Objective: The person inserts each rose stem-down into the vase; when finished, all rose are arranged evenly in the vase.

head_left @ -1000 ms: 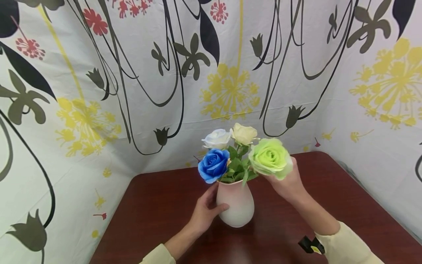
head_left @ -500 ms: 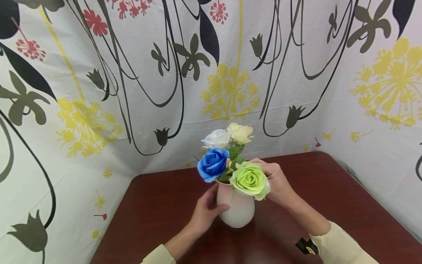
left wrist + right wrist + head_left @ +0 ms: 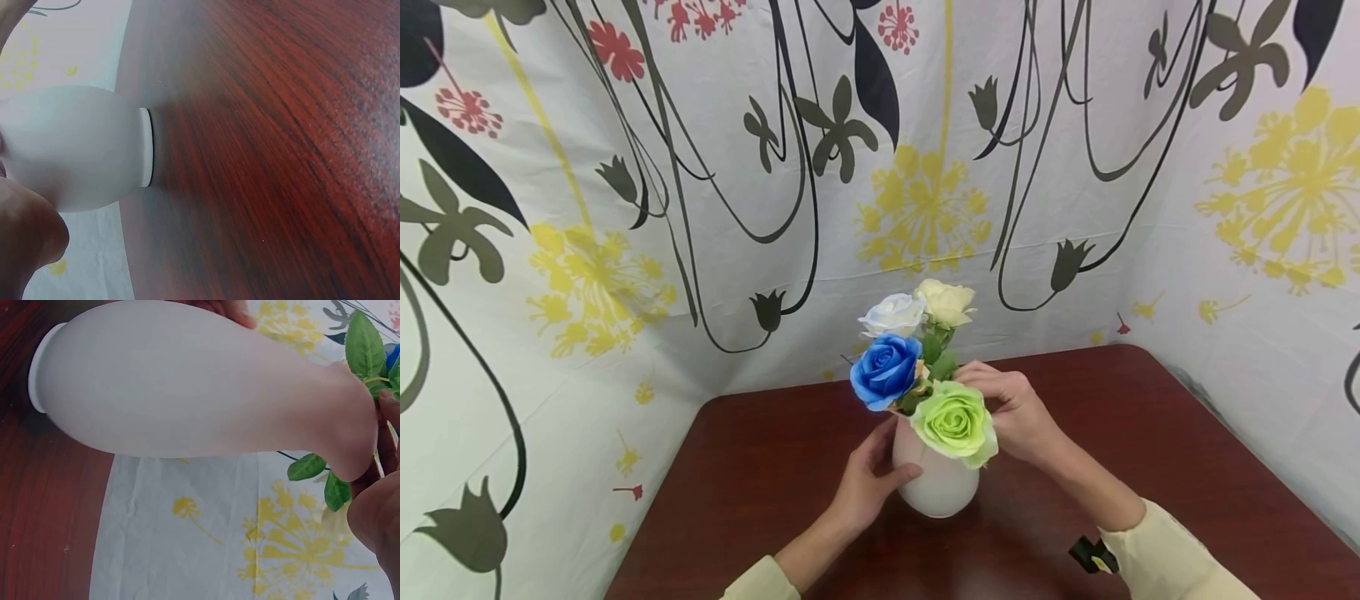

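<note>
Head view shows your left hand (image 3: 867,487) curled round the lower left side of the pale vase (image 3: 934,483), thumb across the front, steadying it where it stands on the dark red table (image 3: 760,467); your right hand (image 3: 1015,412) sits at the vase's mouth, fingers bent behind the green rose (image 3: 957,422), apparently pinching its stem just under the bloom, though the bloom hides the actual contact; the rose leans out over the rim toward you, its stem seemingly down in the neck. A blue rose (image 3: 886,371), a white rose (image 3: 893,315) and a cream rose (image 3: 946,302) stand upright in the same vase, close together.

Left wrist view shows the vase's belly (image 3: 75,147) and its foot ring flat on the wood; right wrist view shows the narrow neck (image 3: 337,419) with green leaves (image 3: 365,344) at the lip.

Judging by the look, the vase is smooth glazed ceramic; likely slippery, brittle and top-heavy with four blooms, so your wrap low on the belly is the sound place to hold it. The rose looks artificial: light, soft petals that crush easily, a springy stem; take it by the stem below the head, never by the petals. A patterned floral cloth (image 3: 625,208) backs the table.
</note>
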Tool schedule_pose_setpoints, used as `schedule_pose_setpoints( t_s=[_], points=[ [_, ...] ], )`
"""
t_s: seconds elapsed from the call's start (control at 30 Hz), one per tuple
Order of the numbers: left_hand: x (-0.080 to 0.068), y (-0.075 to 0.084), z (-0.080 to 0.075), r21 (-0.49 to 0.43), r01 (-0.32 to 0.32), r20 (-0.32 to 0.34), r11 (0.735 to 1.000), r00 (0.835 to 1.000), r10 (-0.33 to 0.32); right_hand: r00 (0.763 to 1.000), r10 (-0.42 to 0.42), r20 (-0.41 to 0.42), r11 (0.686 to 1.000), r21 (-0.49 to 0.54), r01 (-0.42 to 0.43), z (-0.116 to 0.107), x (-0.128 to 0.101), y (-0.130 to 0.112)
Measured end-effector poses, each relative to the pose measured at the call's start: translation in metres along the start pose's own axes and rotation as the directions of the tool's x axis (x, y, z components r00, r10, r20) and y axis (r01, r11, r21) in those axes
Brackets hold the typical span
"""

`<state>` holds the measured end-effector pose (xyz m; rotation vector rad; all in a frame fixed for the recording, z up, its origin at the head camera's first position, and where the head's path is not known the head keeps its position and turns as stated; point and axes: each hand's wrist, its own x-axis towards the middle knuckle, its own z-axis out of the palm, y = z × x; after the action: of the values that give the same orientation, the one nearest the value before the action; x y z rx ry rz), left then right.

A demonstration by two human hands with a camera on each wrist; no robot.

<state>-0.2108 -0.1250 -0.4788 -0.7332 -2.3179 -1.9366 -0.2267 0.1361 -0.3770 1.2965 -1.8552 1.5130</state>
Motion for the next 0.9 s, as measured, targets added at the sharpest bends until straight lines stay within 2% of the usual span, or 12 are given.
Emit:
schedule_pose_setpoints(
  t_s=[0.27,0.43,0.63,0.9],
  points=[
    [-0.002,0.0,-0.002,0.006,0.004,-0.003,1.0,1.0,-0.004,0.999,-0.014,-0.029,0.996,-0.089,0.011,0.005,-0.003,-0.001],
    [-0.005,0.001,-0.003,0.015,0.013,-0.003,1.0,1.0,-0.013,0.994,0.008,-0.109,0.994,-0.106,-0.02,0.007,-0.009,-0.003],
    [-0.004,0.003,-0.005,0.024,0.014,0.011,1.0,1.0,-0.014,0.967,0.12,-0.227,0.99,-0.041,-0.132,0.002,-0.017,-0.007],
    [-0.007,0.0,-0.015,0.01,0.006,0.029,1.0,1.0,-0.006,0.933,0.273,-0.234,0.962,0.074,-0.263,-0.013,-0.034,-0.006]
  ],
)
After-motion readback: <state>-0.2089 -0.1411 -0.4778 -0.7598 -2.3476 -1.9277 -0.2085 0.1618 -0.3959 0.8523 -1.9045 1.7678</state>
